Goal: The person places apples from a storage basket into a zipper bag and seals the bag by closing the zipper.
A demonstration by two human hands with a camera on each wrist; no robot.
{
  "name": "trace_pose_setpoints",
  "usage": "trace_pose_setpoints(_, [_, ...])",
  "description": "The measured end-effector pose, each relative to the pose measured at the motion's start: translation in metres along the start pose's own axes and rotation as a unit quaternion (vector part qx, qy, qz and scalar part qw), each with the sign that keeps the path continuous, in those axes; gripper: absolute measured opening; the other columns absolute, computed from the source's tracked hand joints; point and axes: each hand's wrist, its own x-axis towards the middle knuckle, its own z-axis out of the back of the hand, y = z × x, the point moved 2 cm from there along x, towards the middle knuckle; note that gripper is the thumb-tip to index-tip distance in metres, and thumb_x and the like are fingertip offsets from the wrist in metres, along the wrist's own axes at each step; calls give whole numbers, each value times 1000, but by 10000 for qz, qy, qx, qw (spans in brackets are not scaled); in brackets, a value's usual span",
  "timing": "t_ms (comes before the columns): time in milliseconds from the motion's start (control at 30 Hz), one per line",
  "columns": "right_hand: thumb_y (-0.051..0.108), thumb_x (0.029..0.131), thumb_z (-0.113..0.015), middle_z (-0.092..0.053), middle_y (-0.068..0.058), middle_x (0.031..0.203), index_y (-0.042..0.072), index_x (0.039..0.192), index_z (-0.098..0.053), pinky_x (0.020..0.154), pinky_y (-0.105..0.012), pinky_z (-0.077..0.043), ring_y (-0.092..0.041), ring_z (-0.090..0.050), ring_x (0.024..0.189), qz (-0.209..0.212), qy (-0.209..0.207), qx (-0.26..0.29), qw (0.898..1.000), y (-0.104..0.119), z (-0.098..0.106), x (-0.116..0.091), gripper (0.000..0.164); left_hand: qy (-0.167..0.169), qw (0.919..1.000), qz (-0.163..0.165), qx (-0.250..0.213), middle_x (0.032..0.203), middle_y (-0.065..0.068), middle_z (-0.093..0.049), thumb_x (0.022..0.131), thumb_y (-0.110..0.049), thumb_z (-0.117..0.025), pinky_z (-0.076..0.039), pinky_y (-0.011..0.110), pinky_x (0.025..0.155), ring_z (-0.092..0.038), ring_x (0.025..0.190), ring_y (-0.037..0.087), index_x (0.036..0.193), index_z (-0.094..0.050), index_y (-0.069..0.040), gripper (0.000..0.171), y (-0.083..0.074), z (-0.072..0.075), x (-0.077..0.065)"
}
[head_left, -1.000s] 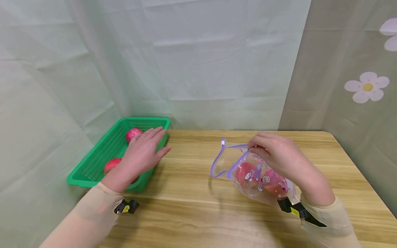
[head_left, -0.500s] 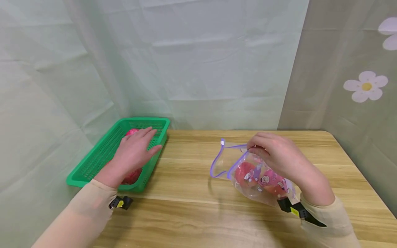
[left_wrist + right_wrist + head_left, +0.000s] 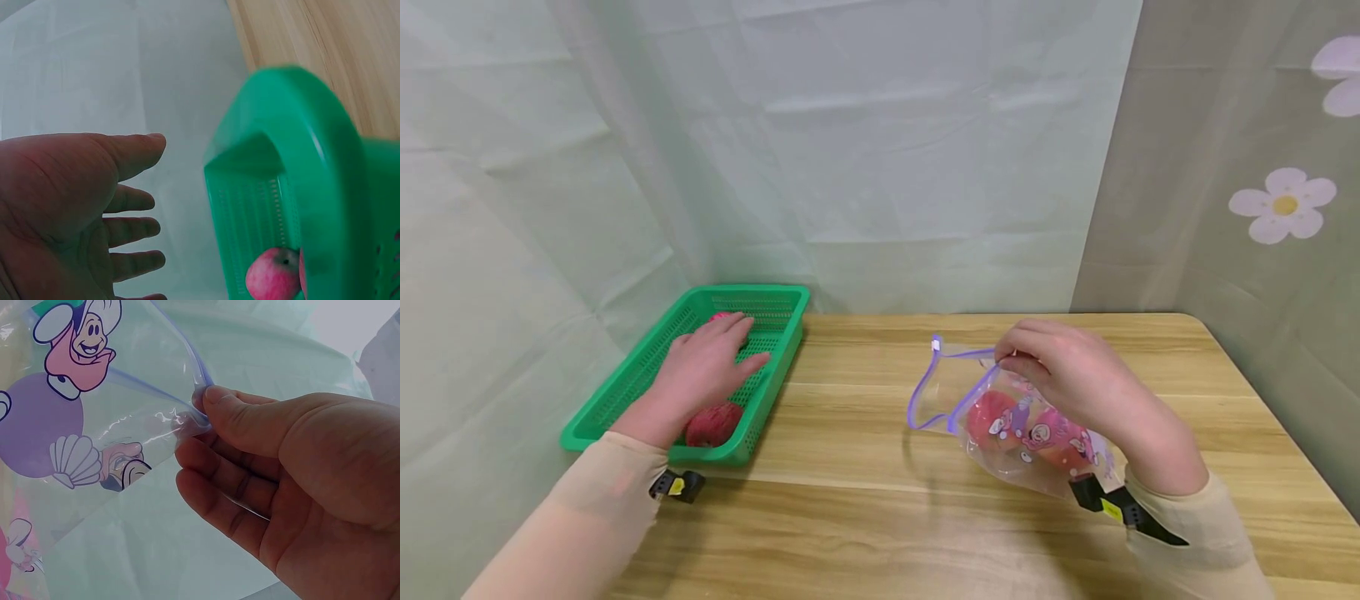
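Note:
A clear zip bag (image 3: 951, 387) with a purple edge and cartoon prints lies on the table, its mouth spread toward the left. Red apples (image 3: 992, 419) show through its film. Thumb and fingers of my right hand (image 3: 1067, 367) pinch the bag's upper edge, which the right wrist view shows close up. My left hand (image 3: 700, 367) hovers over the green basket (image 3: 767, 387), fingers extended and nothing held. Inside the basket, one red apple (image 3: 715, 423) sits near the front, below the wrist. Another apple (image 3: 273, 274), at the back, is mostly hidden behind the fingers in the head view.
The wooden table (image 3: 850, 517) ends at a pale curtain (image 3: 910, 167) behind and a grey curtain with flowers (image 3: 1285, 204) on the right. The basket's raised rim stands close to the left curtain.
My left hand has moved left and slightly down across the basket, uncovering the front apple. The right hand and bag hold nearly still.

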Motion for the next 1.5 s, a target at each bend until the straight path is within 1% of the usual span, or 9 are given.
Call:
trace_pose_setpoints(133, [-2, 94, -85, -75, 8, 101, 17, 103, -78, 81, -45, -61, -14, -70, 89, 7, 6, 10, 10000, 0, 0, 1, 22, -124, 9999, -54, -51, 161, 25, -52, 109, -41, -69, -40, 80, 106, -46, 149, 49, 147, -60, -2, 55, 9, 0, -1])
trace_pose_setpoints(200, [-2, 94, -85, -75, 8, 101, 17, 102, -78, 81, -45, -61, -14, -70, 89, -7, 16, 21, 10000, 0, -1, 1, 22, -87, 9999, -44, -66, 161, 25, -52, 109, -40, -70, -40, 81, 105, -46, 149, 50, 145, -60, -3, 53, 15, -1, -1])
trace_pose_setpoints(267, [-2, 94, -85, -75, 8, 101, 17, 102, -78, 81, -45, -61, -15, -70, 89, -21, 26, 22, 10000, 0, -1, 1, 22, 24, 10000, 36, -37, 164, 26, -48, 109, -40, -69, -39, 82, 106, -44, 150, 52, 150, -57, -2, 57, 20, -1, 0])
trace_pose_setpoints(367, [-2, 94, -85, -75, 8, 101, 17, 103, -78, 82, -45, -61, -15, -71, 89, -25, 28, 28, 10000, 0, 0, 1, 22, 241, 9995, 217, 52, 169, 31, -39, 110, -42, -68, -36, 84, 109, -36, 154, 56, 164, -46, 1, 72, 27, 0, 0])
trace_pose_setpoints(467, [-2, 94, -85, -75, 7, 101, 16, 103, -78, 81, -45, -61, -15, -71, 89, -4, 14, 32, 10000, 0, 0, 1, 22, 387, 9986, 342, 91, 170, 33, -36, 110, -43, -67, -35, 84, 110, -34, 154, 57, 166, -39, 4, 79, 32, 0, 1])
trace_pose_setpoints(833, [-3, 94, -84, -76, 7, 101, 16, 103, -78, 82, -45, -61, -15, -70, 89, -42, 57, 101, 9999, -1, -1, 1, 22, 551, 9974, 456, -8, 167, 36, -38, 108, -42, -69, -35, 86, 108, -36, 152, 59, 164, -41, 6, 79, 46, -2, -2])
trace_pose_setpoints(1100, [-3, 94, -84, -75, 7, 101, 16, 103, -78, 82, -45, -61, -15, -70, 89, -49, 35, 89, 9999, 0, -1, 1, 22, 673, 9961, 563, -77, 161, 40, -42, 107, -42, -69, -35, 89, 105, -41, 145, 65, 161, -44, 8, 78, 62, -2, -7])
trace_pose_setpoints(1267, [-2, 95, -84, -76, 7, 101, 17, 103, -78, 82, -45, -61, -15, -70, 89, -68, 37, 87, 9999, 0, -1, 1, 21, 791, 9953, 563, -23, 155, 41, -48, 105, -42, -71, -42, 87, 98, -47, 138, 66, 157, -46, 12, 79, 73, -4, -9])
trace_pose_setpoints(1500, [-1, 94, -85, -74, 8, 101, 18, 103, -78, 82, -45, -61, -14, -70, 89, -80, 43, 55, 9999, 1, -1, 1, 22, 1096, 9913, 729, -28, 154, 44, -47, 105, -45, -70, -46, 85, 94, -47, 137, 67, 158, -42, 13, 84, 86, -8, -12])
